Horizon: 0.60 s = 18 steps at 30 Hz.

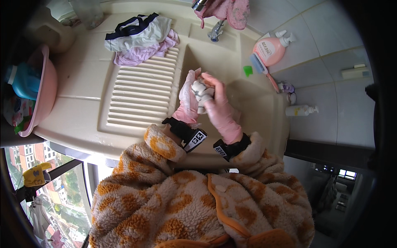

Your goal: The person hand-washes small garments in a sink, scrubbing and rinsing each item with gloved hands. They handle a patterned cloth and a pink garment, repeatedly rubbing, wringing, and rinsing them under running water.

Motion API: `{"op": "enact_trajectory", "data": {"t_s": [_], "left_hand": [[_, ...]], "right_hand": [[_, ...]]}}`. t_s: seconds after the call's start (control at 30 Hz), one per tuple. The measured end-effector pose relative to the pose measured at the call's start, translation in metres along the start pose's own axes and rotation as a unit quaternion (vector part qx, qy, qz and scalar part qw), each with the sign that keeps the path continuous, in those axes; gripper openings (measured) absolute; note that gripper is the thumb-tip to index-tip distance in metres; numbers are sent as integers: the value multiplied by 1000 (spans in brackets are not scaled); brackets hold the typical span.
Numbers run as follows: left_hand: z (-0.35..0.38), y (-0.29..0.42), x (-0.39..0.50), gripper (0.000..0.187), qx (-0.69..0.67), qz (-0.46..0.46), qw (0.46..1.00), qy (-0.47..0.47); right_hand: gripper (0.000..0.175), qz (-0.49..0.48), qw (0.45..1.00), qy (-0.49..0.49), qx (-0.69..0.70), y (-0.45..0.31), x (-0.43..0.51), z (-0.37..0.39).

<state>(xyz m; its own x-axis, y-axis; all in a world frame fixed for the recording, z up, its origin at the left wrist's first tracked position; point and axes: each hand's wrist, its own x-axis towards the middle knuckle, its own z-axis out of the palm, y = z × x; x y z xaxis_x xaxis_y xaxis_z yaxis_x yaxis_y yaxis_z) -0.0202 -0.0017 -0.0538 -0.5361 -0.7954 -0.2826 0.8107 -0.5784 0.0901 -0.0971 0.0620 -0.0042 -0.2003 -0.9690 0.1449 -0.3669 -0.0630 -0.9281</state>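
My left hand (188, 97), in a pink glove with white suds on it, holds one side of a bunched white cloth with dark lines (202, 93). From the right, my right hand (220, 107), also in a pink glove, closes over the same cloth. Both hands are above the left part of the beige sink basin (257, 102), beside the ribbed washboard (141, 99). On the washboard's upper end lie a white garment with a dark waistband (145, 34) and a light purple cloth (145, 52). The fingertips of my left hand are partly hidden.
A metal faucet (214, 32) stands behind the basin, near a hanging pink cloth (226, 12). Along the right rim are a pink pump bottle (269, 51), a brush (259, 63), a green piece (248, 71) and a white pump bottle (299, 110). A pink tub (49, 90) stands far left.
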Motion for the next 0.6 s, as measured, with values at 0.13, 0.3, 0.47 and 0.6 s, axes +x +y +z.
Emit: {"op": "enact_trajectory", "data": {"t_s": [0.13, 0.3, 0.47, 0.6], "left_hand": [[-16, 0, 4, 35, 67, 0, 997, 44], [-24, -7, 20, 23, 32, 59, 997, 46], [-6, -14, 15, 31, 191, 39, 979, 53], [13, -2, -1, 36, 97, -43, 993, -44]], "right_hand": [[43, -26, 992, 22, -124, 5, 0, 20], [21, 15, 993, -15, -113, -4, 16, 10], [24, 221, 955, -136, 143, -3, 34, -31], [34, -99, 990, -57, -78, 22, 35, -54]]}}
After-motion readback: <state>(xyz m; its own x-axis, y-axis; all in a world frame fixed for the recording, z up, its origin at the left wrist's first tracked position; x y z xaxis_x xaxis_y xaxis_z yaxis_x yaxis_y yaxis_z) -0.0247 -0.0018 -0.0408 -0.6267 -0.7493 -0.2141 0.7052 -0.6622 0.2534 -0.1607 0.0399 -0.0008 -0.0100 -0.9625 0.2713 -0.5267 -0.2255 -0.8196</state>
